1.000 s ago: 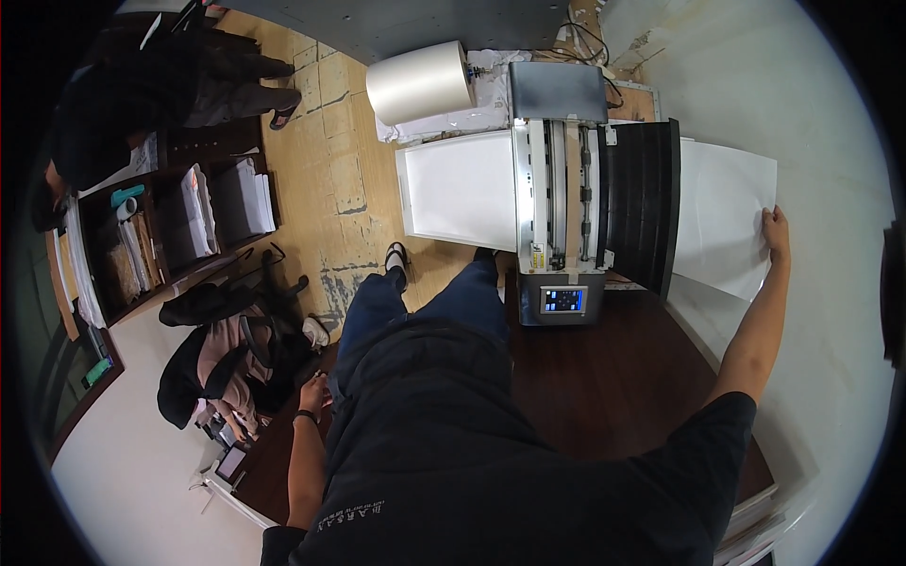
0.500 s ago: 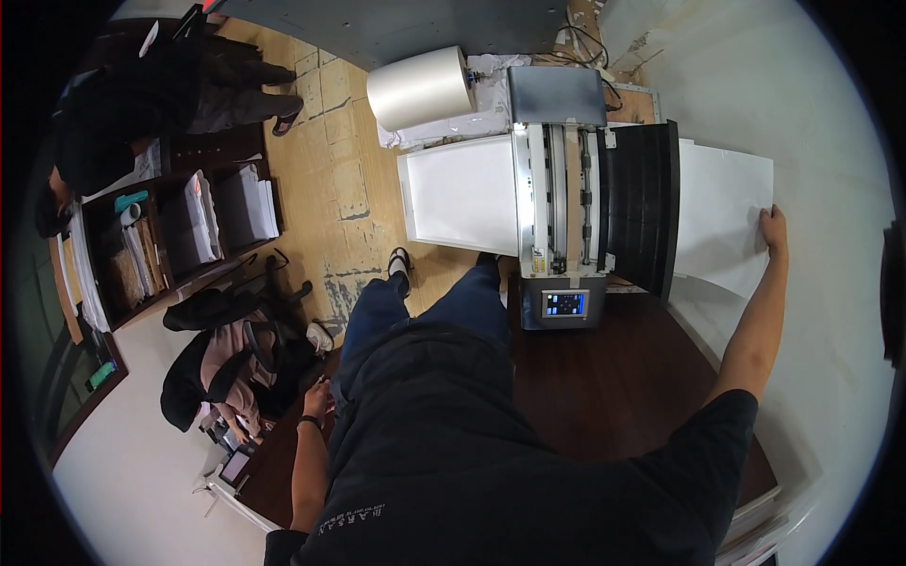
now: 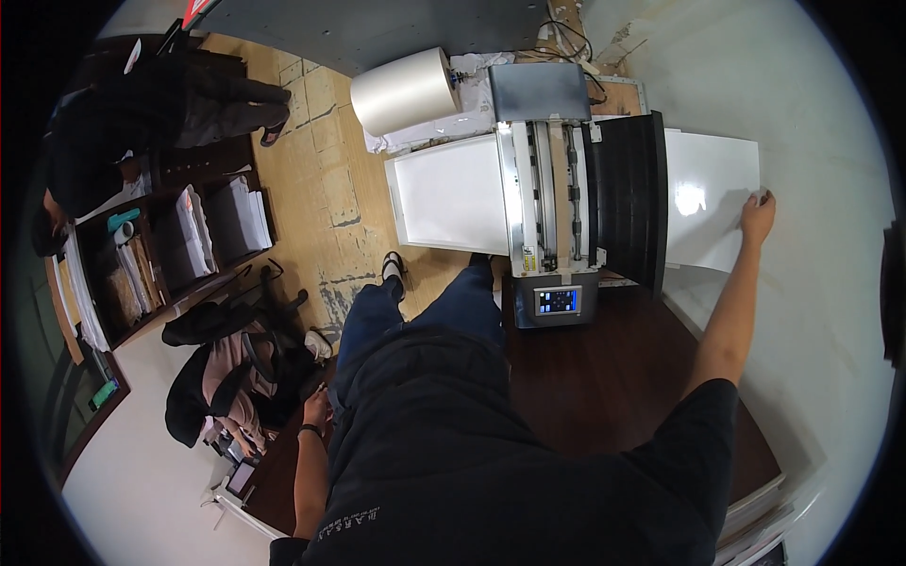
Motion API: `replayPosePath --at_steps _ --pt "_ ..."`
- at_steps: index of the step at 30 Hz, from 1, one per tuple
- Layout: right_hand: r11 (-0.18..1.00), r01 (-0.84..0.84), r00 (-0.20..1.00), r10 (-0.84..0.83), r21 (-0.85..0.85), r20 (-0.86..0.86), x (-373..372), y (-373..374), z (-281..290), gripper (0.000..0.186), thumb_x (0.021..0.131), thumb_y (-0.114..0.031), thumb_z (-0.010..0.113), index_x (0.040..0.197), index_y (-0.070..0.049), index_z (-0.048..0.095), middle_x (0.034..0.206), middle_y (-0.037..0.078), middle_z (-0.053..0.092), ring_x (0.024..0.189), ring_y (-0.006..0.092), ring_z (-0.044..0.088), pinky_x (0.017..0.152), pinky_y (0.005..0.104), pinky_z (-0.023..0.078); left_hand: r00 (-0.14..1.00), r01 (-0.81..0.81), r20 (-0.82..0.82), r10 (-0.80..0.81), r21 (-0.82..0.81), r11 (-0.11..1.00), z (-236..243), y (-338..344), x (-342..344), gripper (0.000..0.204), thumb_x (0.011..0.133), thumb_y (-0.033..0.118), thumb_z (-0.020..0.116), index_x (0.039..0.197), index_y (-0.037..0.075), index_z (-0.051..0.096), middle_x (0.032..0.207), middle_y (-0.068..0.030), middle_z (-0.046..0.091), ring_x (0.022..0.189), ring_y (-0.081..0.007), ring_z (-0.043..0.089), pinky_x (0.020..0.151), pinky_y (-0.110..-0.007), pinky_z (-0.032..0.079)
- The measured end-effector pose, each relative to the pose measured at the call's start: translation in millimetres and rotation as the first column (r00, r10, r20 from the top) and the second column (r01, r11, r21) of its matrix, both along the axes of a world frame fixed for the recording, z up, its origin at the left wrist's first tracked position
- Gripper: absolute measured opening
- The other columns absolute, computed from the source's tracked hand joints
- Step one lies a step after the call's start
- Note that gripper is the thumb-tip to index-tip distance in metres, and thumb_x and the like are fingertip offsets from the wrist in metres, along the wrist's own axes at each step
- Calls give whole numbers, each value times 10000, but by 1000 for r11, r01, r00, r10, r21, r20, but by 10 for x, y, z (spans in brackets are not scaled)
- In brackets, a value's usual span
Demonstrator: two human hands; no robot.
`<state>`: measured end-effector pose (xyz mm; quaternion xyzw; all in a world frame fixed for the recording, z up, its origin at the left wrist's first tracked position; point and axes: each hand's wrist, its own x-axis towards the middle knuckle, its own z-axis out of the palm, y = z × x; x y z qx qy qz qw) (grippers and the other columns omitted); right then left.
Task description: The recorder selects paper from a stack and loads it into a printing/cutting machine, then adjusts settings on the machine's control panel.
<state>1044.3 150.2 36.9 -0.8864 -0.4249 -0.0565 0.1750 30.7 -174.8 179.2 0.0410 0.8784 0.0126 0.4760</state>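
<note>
At the far right, my right hand (image 3: 758,217) pinches the outer edge of a glossy white sheet (image 3: 710,179). That sheet lies past the black tray (image 3: 627,189) of a grey machine (image 3: 557,300) with metal rollers and a small lit screen (image 3: 557,301). Down by my left thigh is my left hand (image 3: 318,408), its fingers curled beside the dark wooden desk edge. Something small may be in those fingers, too small to make out.
On the machine's left side a white feed tray (image 3: 448,195) sticks out over the floor. Behind it lies a big white roll (image 3: 404,91). A seated person (image 3: 226,377) and a standing person (image 3: 123,132) are at the left, near a shelf (image 3: 156,236) of papers. The wall rises close on the right.
My right hand and the sheet's outer edge have shifted slightly toward the machine. A bright reflection now shows on the sheet, which looks flatter. The whole view has shifted a little.
</note>
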Motion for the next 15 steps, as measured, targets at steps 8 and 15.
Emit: replayPosePath --at_steps 8,15 --pt "568 822 567 -823 -33 -22 -1517 -888 -484 867 795 -392 743 1453 33 370 1385 243 503 1304 374 483 1084 499 391 987 158 -20 -158 11 987 -99 -185 -66 252 973 196 489 1021 39 680 735 24 530 684 -105 490 626 -286 371" --pt "558 830 283 -411 7 -867 -1453 -1479 -1010 523 892 -196 706 1334 -20 487 1220 184 595 1080 304 625 890 483 492 990 138 -20 -138 8 990 -57 1 -55 218 979 201 478 902 90 648 649 35 506 524 -97 446 490 -273 311"
